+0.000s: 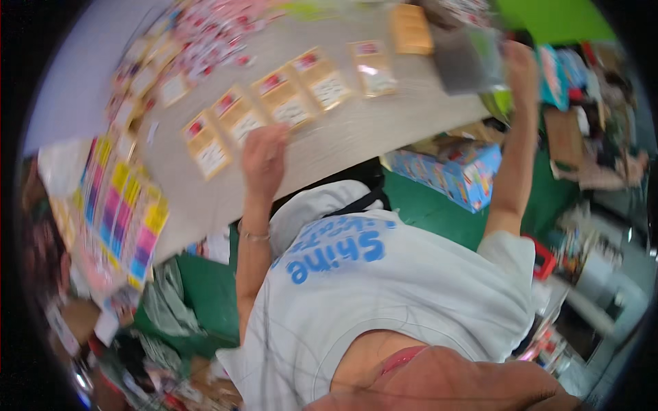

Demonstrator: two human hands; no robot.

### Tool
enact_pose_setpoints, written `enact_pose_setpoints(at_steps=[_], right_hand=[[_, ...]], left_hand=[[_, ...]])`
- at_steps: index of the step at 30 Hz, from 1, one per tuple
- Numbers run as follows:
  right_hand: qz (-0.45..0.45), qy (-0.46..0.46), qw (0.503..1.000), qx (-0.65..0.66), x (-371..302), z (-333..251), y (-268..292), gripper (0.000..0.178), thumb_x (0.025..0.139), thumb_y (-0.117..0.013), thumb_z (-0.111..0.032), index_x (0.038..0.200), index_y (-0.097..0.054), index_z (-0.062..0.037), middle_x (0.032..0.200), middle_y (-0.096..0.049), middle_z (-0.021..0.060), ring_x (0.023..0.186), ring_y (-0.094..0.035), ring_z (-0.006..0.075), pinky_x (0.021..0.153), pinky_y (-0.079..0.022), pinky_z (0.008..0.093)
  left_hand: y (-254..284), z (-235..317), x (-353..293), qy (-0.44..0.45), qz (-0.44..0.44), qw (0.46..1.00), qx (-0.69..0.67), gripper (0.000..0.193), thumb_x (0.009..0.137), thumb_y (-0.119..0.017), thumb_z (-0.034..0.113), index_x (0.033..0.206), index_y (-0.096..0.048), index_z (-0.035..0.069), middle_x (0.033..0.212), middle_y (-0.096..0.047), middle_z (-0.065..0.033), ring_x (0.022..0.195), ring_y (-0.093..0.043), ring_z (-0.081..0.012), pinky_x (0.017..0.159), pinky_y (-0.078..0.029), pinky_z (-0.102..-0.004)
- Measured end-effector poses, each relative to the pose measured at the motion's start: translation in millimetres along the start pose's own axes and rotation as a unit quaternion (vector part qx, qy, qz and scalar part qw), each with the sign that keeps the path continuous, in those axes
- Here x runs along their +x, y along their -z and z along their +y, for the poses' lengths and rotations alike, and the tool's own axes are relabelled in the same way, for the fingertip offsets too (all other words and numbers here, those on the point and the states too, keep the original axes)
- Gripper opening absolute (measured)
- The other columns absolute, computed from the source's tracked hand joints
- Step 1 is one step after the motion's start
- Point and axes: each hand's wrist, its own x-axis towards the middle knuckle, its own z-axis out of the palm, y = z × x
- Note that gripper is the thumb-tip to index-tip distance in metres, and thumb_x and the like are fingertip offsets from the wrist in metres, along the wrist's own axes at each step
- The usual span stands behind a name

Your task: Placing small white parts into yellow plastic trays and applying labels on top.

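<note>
The left hand [264,156] rested with fingers curled at the tabletop [356,133] edge, just below a row of tan packets [284,99]; whether it held anything could not be told; the right hand [519,68], reaching far, gripped a clear bag [469,58]; blue boxes [456,171] lay below it.

Blurred packets [205,31] (top left)

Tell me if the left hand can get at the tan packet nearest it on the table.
Probably yes. The left hand hovers just beside the tan packet in the row on the table, and nothing lies between them.
</note>
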Motion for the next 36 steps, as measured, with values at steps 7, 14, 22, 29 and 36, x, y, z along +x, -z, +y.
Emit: enact_pose_setpoints(at_steps=[7,14,22,29,36], right_hand=[[-0.317,-0.089,0.703,0.63,-103.0,-294.0,-42.8,0.021,0.108,-0.051,-0.021,0.114,-0.062,-0.0041,0.082,-0.052,-0.004,0.068,-0.046,0.0054,0.059,-0.037,0.0212],[-0.47,-0.045,0.645,0.601,-125.7,-450.8,-134.1,0.027,0.099,-0.064,-0.024,0.111,-0.063,-0.0004,0.076,-0.061,0.0041,0.067,-0.06,0.0119,0.057,-0.048,0.0289],[-0.258,0.169,0.87,0.385,-116.2,-468.9,-161.2,0.036,0.088,-0.072,-0.022,0.113,-0.066,0.0028,0.078,-0.065,0.0131,0.065,-0.065,0.0266,0.063,-0.051,0.0402],[-0.337,0.087,0.841,0.415,-83.3,-425.7,-105.0,0.039,0.085,-0.077,-0.014,0.12,-0.066,-0.0034,0.092,-0.068,0.0116,0.082,-0.067,0.0293,0.077,-0.053,0.0418],[-0.24,0.371,0.873,0.206,-54.5,-427.3,-195.5,0.072,0.087,-0.072,-0.041,0.146,-0.047,-0.0076,0.154,-0.044,0.0172,0.147,-0.034,0.0376,0.121,-0.026,0.0563]], left_hand=[[8.9,32.5,10.5,0.229,0.069,0.883,-0.405,0.059,0.091,-0.078,0.02,0.142,-0.05,0.006,0.106,-0.07,-0.0063,0.088,-0.069,-0.0163,0.078,-0.056,-0.0301],[85.1,-52.4,-10.6,0.387,0.141,0.898,0.157,0.041,0.1,-0.064,0.026,0.132,-0.054,0.003,0.071,-0.062,-0.005,0.063,-0.064,-0.0236,0.061,-0.051,-0.0368],[67.0,-103.8,-10.2,0.405,0.113,0.823,0.382,0.05,0.097,-0.062,0.037,0.135,-0.053,0.006,0.126,-0.06,-0.0164,0.113,-0.06,-0.0327,0.089,-0.049,-0.051],[62.2,-97.2,-22.9,0.222,-0.134,0.895,0.363,0.075,0.092,-0.065,0.041,0.155,-0.039,0.009,0.164,-0.033,-0.0125,0.15,-0.032,-0.0345,0.12,-0.023,-0.058],[58.4,-96.8,-19.3,0.225,-0.149,0.892,0.362,0.08,0.092,-0.064,0.045,0.156,-0.036,0.007,0.164,-0.031,-0.0142,0.154,-0.023,-0.0338,0.121,-0.019,-0.0609]])
